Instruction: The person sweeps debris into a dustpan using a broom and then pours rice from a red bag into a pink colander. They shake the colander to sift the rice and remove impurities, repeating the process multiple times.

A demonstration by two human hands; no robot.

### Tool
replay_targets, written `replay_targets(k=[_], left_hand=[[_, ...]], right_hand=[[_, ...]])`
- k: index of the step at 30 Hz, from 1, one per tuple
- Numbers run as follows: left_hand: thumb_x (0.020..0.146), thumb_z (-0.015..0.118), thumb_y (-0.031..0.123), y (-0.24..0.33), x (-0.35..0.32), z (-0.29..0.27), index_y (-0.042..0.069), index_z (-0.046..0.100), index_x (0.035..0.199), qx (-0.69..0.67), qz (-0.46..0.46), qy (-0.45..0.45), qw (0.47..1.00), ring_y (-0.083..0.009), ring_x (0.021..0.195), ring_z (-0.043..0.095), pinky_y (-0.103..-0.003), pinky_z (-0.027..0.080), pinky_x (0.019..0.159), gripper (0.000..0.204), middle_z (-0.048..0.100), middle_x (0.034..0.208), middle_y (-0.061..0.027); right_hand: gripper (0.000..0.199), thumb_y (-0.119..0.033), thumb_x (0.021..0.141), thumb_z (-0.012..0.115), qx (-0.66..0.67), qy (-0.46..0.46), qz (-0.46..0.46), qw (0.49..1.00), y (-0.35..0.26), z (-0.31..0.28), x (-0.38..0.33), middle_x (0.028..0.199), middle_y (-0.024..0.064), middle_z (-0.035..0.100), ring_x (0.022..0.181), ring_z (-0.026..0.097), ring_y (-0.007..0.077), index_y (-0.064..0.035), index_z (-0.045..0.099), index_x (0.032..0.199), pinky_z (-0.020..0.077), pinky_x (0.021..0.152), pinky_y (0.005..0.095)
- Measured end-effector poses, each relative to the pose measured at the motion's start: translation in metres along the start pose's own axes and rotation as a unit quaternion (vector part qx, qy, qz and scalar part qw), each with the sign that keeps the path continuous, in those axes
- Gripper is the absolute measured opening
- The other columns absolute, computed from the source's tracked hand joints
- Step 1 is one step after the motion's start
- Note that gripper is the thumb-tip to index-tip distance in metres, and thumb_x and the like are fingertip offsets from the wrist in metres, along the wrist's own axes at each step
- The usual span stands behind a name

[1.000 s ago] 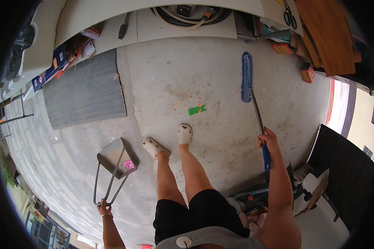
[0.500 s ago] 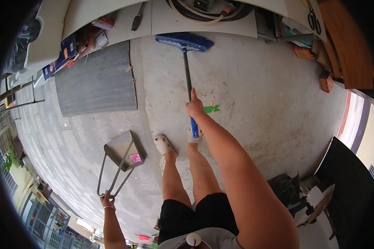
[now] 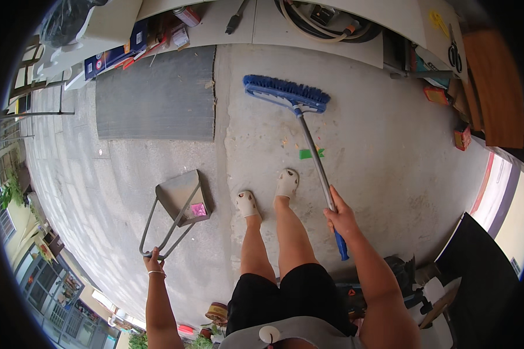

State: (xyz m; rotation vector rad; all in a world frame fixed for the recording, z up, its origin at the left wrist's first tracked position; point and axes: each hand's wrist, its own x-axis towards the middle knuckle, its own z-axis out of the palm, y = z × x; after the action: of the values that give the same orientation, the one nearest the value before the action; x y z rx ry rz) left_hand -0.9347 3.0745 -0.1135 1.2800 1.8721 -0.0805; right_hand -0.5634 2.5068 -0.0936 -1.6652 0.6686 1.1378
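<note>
My right hand is closed around the grey handle of a broom, just above its blue grip end. The wide blue broom head points away from me, its bristles turned to the far side. Under the handle, on the concrete, lies a green strip with small pale crumbs around it. At the lower left, my left hand grips the tubular handle of a metal dustpan. A pink wrapper lies inside the pan.
A grey mat lies at the far left. Shelving with a coiled hose runs along the far side. Wooden boards and a small red box stand at the right, a black panel at the lower right.
The broom has come back toward me and to the right, its head now away from the shelf edge. My right foot has shifted forward. The dustpan stays in my left hand.
</note>
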Motion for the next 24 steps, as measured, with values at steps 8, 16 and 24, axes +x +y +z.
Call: replay_targets(k=[8,16,24], left_hand=[[0.074,0.076,0.040,0.007,0.003,-0.004,0.013,0.050,0.097,0.004,0.036,-0.022,0.999,-0.0161,0.089,0.049,-0.044,0.040,0.068,0.044,0.055,0.094,-0.0036],[0.073,0.075,0.046,0.006,0.019,-0.020,0.011,0.051,0.101,0.026,0.033,-0.038,0.998,-0.0216,0.086,0.050,-0.048,0.040,0.068,0.051,0.054,0.093,-0.0063],[0.072,0.077,0.044,0.013,0.032,-0.038,0.010,0.050,0.094,0.002,0.017,-0.044,0.999,-0.0201,0.080,0.049,-0.043,0.039,0.064,0.048,0.054,0.090,-0.0063]], right_hand=[[0.051,-0.024,0.098,0.045,0.188,0.187,0.111,0.958,0.035,-0.072,0.125,0.064,0.0021,0.048,0.047,0.044,0.0119,-0.0316,0.025,0.144,0.0405,0.043,0.0298],[0.057,-0.021,0.096,0.049,0.151,0.110,0.151,0.971,0.156,0.078,0.037,0.062,0.0030,0.047,0.045,0.043,0.0133,-0.0275,0.022,0.146,0.0405,0.042,0.0317],[0.047,-0.025,0.094,0.053,0.296,0.205,0.069,0.930,0.180,-0.030,-0.044,0.064,0.0037,0.051,0.046,0.048,0.0130,-0.0231,0.034,0.138,0.0426,0.042,0.0302]])
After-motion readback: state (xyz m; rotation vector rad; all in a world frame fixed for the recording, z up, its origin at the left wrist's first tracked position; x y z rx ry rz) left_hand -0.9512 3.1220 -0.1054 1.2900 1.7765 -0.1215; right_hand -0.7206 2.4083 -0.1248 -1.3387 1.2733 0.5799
